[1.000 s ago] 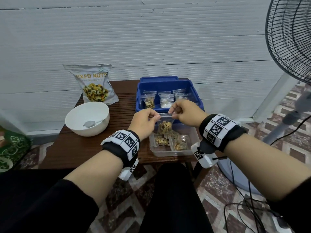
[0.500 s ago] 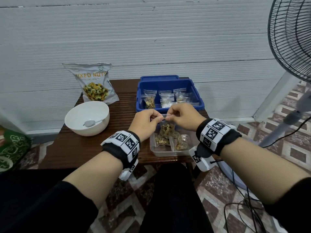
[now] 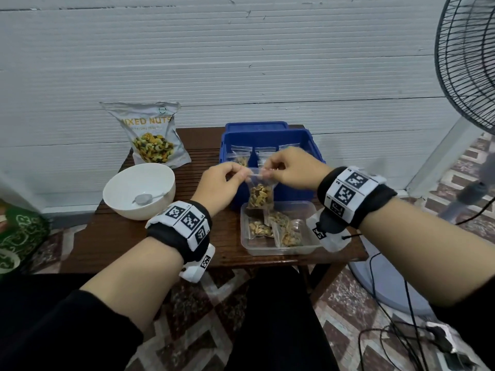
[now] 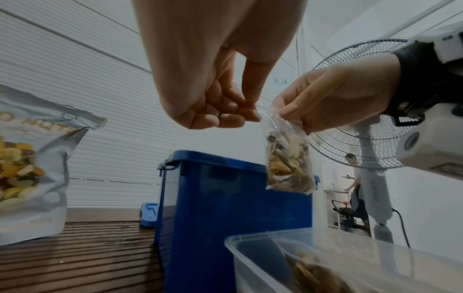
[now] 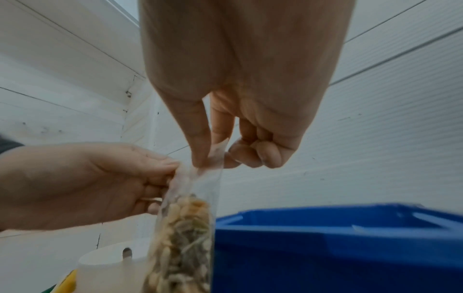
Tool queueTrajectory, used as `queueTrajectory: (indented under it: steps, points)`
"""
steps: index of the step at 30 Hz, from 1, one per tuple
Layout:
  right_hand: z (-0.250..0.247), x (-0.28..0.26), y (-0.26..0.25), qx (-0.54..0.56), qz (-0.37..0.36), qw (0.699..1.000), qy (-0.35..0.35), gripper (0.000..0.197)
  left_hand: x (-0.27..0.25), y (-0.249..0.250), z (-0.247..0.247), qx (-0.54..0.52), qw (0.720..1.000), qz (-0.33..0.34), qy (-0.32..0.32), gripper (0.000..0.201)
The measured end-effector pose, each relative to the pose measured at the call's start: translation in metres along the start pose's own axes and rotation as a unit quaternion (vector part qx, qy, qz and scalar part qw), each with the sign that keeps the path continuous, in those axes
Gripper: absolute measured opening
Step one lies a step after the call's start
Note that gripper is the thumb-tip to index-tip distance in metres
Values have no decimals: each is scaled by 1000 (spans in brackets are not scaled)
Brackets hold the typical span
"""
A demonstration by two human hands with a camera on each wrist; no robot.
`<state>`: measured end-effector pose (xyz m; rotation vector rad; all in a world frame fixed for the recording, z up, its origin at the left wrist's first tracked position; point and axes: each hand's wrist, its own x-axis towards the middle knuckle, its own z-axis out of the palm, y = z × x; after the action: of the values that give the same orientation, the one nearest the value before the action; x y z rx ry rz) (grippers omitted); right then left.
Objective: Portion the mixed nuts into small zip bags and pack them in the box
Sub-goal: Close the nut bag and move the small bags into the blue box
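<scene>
A small clear zip bag point(image 3: 260, 194) half full of mixed nuts hangs in the air in front of the blue box point(image 3: 313, 153). My left hand point(image 3: 222, 183) pinches its top left corner and my right hand point(image 3: 290, 168) pinches its top right. The left wrist view shows the same zip bag point(image 4: 288, 164) held between left hand point(image 4: 225, 111) and right hand point(image 4: 325, 105); in the right wrist view the zip bag point(image 5: 185, 228) hangs under my right hand point(image 5: 225, 150). Several filled bags stand inside the blue box. A clear tray point(image 3: 308, 210) below holds more filled bags.
A white bowl point(image 3: 139, 194) with a spoon sits at the left of the wooden table point(image 3: 107, 236). The mixed nuts pouch point(image 3: 152, 137) leans on the wall behind it. A standing fan point(image 3: 466, 76) and cables are on the right, a green cushion at the left.
Both hands have lifted the zip bag out of the clear tray and carried it up toward the blue box. My right hand slid along its top edge.
</scene>
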<state>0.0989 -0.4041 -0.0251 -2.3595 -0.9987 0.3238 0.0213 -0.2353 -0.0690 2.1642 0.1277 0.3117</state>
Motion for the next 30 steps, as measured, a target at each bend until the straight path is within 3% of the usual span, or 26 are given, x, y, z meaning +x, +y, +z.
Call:
queueTrajectory:
  steps: [6, 11, 15, 24, 26, 30]
  points:
    - [-38, 47, -18, 26, 10, 999, 42, 11, 25, -19, -24, -78, 989, -64, 106, 18]
    - [-47, 93, -24, -70, 11, 997, 38, 13, 41, -49, -24, -56, 987, -122, 87, 12]
    - [-37, 128, -19, -156, 30, 987, -14, 12, 50, -61, -16, -73, 984, -146, 66, 26]
    - [0, 182, -5, -256, 57, 950, -172, 10, 64, -75, -12, -144, 974, -170, 46, 31]
    - [4, 192, -2, -274, 58, 940, -193, 2, 67, -77, -12, -154, 973, -164, 45, 29]
    - [10, 205, 1, -312, 57, 916, -245, 5, 71, -84, -12, -168, 972, -153, 56, 20]
